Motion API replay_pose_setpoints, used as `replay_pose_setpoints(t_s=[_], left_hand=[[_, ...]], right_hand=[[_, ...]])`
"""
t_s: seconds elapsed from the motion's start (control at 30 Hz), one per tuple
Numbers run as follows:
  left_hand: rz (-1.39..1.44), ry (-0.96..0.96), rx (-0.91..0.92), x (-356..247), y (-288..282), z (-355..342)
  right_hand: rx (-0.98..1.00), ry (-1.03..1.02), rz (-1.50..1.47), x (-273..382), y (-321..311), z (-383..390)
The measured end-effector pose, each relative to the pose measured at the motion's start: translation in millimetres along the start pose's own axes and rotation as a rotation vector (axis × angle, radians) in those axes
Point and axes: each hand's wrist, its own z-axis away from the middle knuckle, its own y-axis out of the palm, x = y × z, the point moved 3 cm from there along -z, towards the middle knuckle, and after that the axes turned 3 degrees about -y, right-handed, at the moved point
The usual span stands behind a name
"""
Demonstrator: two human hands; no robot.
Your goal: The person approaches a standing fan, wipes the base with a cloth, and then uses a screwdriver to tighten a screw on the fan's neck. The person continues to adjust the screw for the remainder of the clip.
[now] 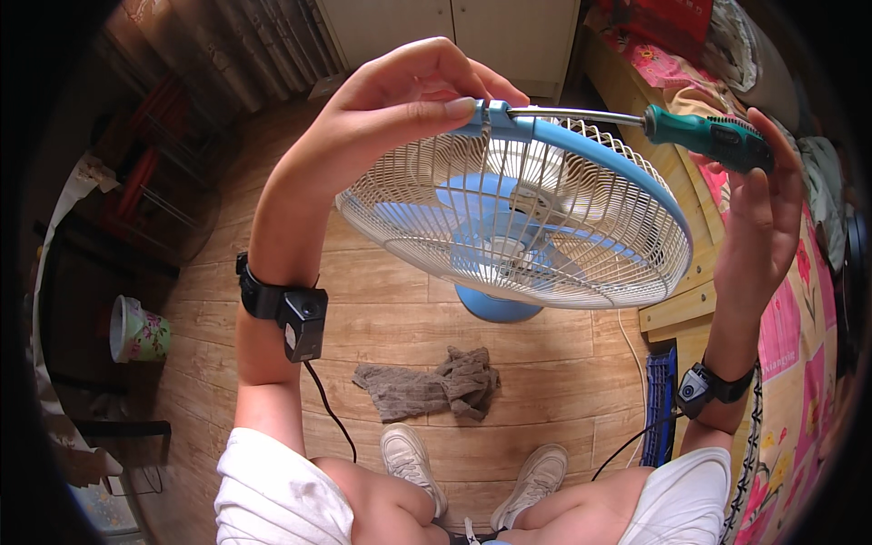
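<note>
A floor fan with a blue rim (625,170), white wire grille and blue blades stands in front of me, its head tilted. My left hand (386,104) is closed on the top of the rim, the thumb pressed beside a small blue clip (510,125). With the fingertips of my right hand (761,213) I hold the end of a green and black screwdriver (695,133). Its metal shaft runs left, nearly level, and the tip meets the clip. Whether a screw sits under the tip is too small to tell.
A crumpled brown cloth (434,383) lies on the wood-look floor between my shoes and the fan base (498,304). On the right are a bed with flowered bedding (781,341) and a blue plastic item (660,400). A flowered bin (141,330) stands at the left.
</note>
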Motion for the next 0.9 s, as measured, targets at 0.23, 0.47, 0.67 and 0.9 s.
replay_pose_setpoints(t_s=[0.23, 0.47, 0.67, 0.9], left_hand=[[0.027, 0.001, 0.004, 1, -1, 0], [0.009, 0.009, 0.001, 1, -2, 0], [0.002, 0.002, 0.006, 1, -2, -1], [-0.002, 0.002, 0.005, 1, -1, -1]], right_hand=[[0.051, -0.007, -0.141, -6, 0, -2], [0.121, -0.025, -0.082, -5, 2, -5], [0.147, 0.017, -0.247, -4, 4, -1], [0.039, 0.24, -0.433, -8, 8, 15]])
